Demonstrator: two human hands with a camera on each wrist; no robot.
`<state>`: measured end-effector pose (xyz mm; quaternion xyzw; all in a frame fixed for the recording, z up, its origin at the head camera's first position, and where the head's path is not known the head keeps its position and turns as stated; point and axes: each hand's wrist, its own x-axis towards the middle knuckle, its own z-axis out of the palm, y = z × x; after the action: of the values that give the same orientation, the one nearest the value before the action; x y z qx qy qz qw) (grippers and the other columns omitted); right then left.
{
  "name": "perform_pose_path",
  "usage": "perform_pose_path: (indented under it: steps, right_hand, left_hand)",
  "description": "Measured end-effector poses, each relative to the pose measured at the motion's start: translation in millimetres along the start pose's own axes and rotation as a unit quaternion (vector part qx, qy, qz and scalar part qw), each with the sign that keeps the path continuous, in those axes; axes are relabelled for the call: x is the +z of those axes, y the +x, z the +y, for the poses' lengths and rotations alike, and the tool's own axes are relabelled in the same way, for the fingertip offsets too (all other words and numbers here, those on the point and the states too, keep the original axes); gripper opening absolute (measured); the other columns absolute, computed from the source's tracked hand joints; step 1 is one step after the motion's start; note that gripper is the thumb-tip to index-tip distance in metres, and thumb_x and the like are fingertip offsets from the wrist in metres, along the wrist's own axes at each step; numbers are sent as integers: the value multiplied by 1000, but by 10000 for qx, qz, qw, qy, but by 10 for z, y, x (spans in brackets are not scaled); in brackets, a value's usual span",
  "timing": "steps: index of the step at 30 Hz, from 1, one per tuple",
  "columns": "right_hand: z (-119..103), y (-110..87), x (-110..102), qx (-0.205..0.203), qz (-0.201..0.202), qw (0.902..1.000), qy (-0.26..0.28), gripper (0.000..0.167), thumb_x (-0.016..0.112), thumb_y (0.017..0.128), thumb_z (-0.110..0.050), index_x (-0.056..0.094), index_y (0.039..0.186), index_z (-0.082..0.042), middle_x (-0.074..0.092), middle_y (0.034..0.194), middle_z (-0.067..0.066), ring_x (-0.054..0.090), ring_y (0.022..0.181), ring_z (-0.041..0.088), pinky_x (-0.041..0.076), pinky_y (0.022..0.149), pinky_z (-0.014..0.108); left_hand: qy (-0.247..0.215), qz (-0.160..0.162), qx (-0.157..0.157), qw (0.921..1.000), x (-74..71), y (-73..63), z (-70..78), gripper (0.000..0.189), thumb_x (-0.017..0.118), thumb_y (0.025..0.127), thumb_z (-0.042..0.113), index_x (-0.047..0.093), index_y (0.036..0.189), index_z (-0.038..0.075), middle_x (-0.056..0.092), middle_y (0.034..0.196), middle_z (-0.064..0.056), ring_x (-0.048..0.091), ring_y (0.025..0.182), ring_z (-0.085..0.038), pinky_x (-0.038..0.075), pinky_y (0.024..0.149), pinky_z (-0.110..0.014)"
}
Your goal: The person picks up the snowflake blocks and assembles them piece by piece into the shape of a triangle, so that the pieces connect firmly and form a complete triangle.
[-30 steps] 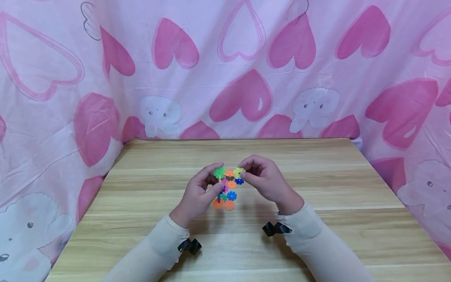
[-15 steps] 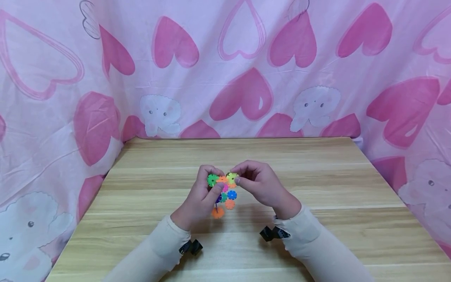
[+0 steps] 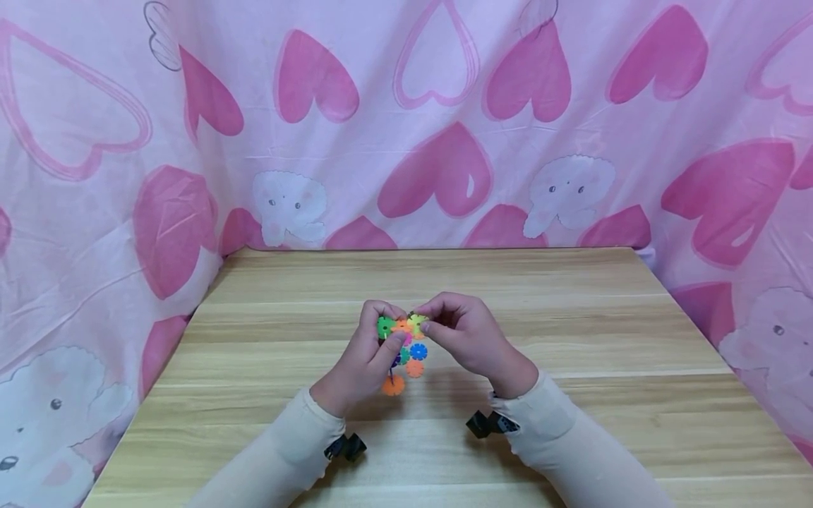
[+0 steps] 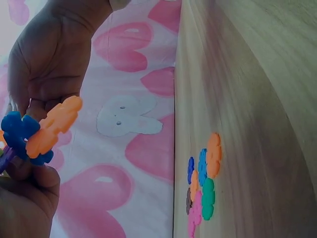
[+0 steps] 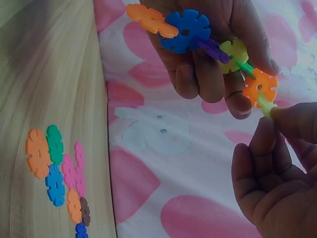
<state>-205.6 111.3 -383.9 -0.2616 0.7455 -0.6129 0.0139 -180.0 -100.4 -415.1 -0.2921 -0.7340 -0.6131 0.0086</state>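
Note:
My left hand (image 3: pixel 358 363) grips a chain of interlocking plastic snowflake discs, raised over the table. In the right wrist view the chain runs from an orange end disc through a blue disc (image 5: pixel 184 30), a purple one, a yellow one and a green one to another orange disc (image 5: pixel 260 88). Thumb and fingertips of my right hand (image 3: pixel 479 339) pinch a yellow-green disc (image 5: pixel 266 105), whose edge meets that last orange disc at its rim. From the left wrist view, a blue disc (image 4: pixel 19 130) and the orange end disc (image 4: pixel 54 126) stick out beside the left fingers.
Several loose discs lie on the wooden table (image 3: pixel 571 303) below the hands, among them a blue disc (image 3: pixel 418 351), an orange disc (image 3: pixel 415 368), a green disc (image 5: pixel 54 145) and pink ones. A pink heart-print curtain (image 3: pixel 356 169) encloses the table's back and sides.
My right hand has moved left and slightly down, bringing the yellow-green disc against the chain's orange disc. The left hand has tilted the chain slightly; in the last half second little has shifted.

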Motion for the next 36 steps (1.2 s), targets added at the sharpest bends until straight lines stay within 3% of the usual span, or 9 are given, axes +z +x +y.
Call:
perform_pose_path:
  steps: [5, 12, 15, 17, 20, 25, 28, 31, 36]
  right_hand:
    - [8, 2, 28, -65, 39, 10000, -57, 14, 72, 95, 3, 77, 107, -1, 76, 103, 14, 63, 75, 17, 57, 66, 25]
    - [97, 43, -1, -62, -146, 9999, -54, 25, 71, 97, -1, 73, 122, -3, 71, 103, 13, 62, 82, 22, 58, 71, 27]
    - [194, 81, -50, 175, -276, 9990, -292, 27, 70, 98, -2, 72, 125, -6, 67, 99, 11, 60, 84, 25, 56, 70, 26]
    - [275, 105, -63, 540, -452, 9954, -654, 24, 70, 98, -4, 75, 121, -8, 67, 95, 8, 59, 82, 23, 54, 68, 27]
    - [393, 120, -43, 1246, -912, 9783, -1385, 18, 74, 97, -10, 78, 114, -10, 66, 89, 3, 57, 79, 20, 52, 65, 29]
    - [512, 88, 50, 2139, -1800, 9339, -2231, 21, 80, 94, -19, 79, 115, -16, 67, 86, 0, 58, 75, 19, 52, 65, 34]
    - [527, 61, 96, 2266, -2162, 9154, -2529, 28, 83, 92, -18, 79, 120, -17, 67, 83, 0, 58, 72, 20, 51, 66, 34]
    - [532, 41, 128, 2183, -2340, 9062, -2764, 30, 83, 90, -15, 80, 120, -16, 64, 78, 2, 56, 67, 19, 50, 64, 33]
    - [531, 25, 176, 2121, -2360, 8954, -3123, 19, 84, 87, -10, 77, 101, -21, 65, 77, -1, 58, 70, 19, 51, 66, 34]
  left_hand:
    - [65, 34, -52, 10000, 8, 0, -11, 18, 47, 111, 8, 31, 120, 4, 48, 126, -15, 64, 100, -22, 61, 85, -25]
    - [-23, 559, -296, 9980, -33, 4, -15, 20, 48, 111, 10, 33, 124, 6, 51, 124, -15, 70, 97, -24, 63, 82, -28]
    - [-171, 917, -415, 9948, -60, 8, -16, 19, 47, 111, 10, 34, 125, 6, 52, 124, -15, 71, 97, -23, 64, 81, -30]
    - [-246, 1093, -417, 9928, -74, 13, -15, 19, 46, 110, 8, 35, 126, 6, 51, 123, -14, 71, 98, -22, 64, 81, -29]
    - [-227, 1161, -310, 9925, -82, 23, -22, 19, 46, 110, 7, 36, 126, 3, 50, 115, -13, 66, 92, -17, 62, 79, -25]
    - [-118, 1082, -164, 9939, -74, 32, -33, 18, 46, 110, 7, 38, 125, 2, 49, 92, -10, 52, 74, -15, 52, 67, -22]
    - [-51, 1100, -154, 9938, -68, 34, -36, 17, 47, 110, 7, 39, 124, 2, 50, 95, -9, 49, 73, -15, 47, 66, -22]
    - [-83, 1099, -171, 9938, -69, 34, -42, 17, 47, 109, 8, 39, 123, 2, 51, 106, -11, 50, 77, -15, 47, 70, -22]
    - [-273, 1012, -254, 9942, -76, 23, -52, 18, 47, 110, 8, 37, 124, 2, 51, 119, -15, 60, 87, -14, 57, 77, -21]
